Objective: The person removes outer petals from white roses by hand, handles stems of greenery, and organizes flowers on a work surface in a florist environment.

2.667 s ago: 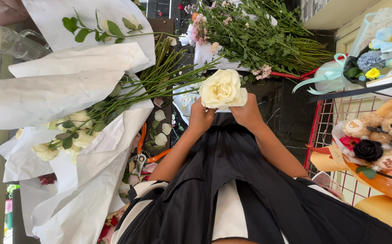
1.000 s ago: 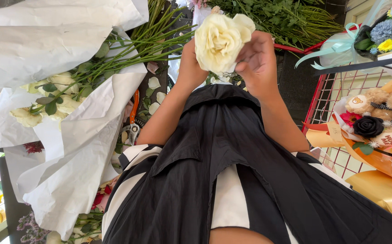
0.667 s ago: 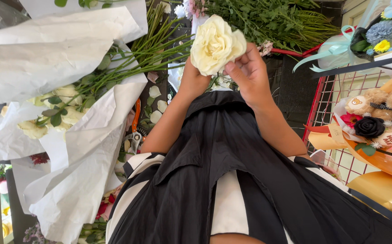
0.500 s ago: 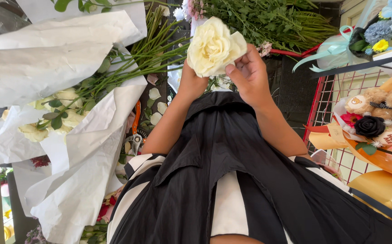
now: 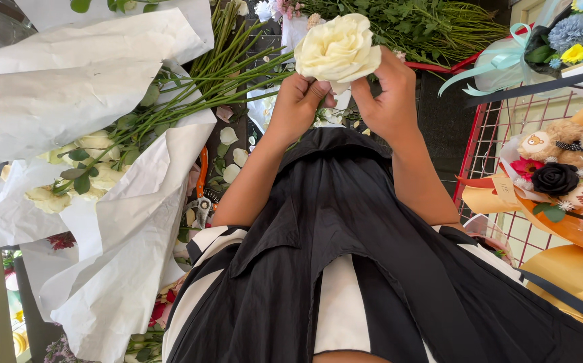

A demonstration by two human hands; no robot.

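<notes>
A cream-white rose with wide-open petals is held up in front of me. My left hand grips it from below at the base of the bloom. My right hand holds the bloom's right side, fingers against the outer petals. The rose's stem is hidden behind my hands. To the left lies a bundle of white roses with long green stems, wrapped in white paper.
Loose pale petals and orange-handled scissors lie below the bundle. Green foliage is heaped at the top. A red wire rack at right holds a teddy-bear bouquet and a ribboned arrangement.
The rose and both hands stay raised; the bloom has turned a little and my right hand has shifted along its side. The view has moved slightly.
</notes>
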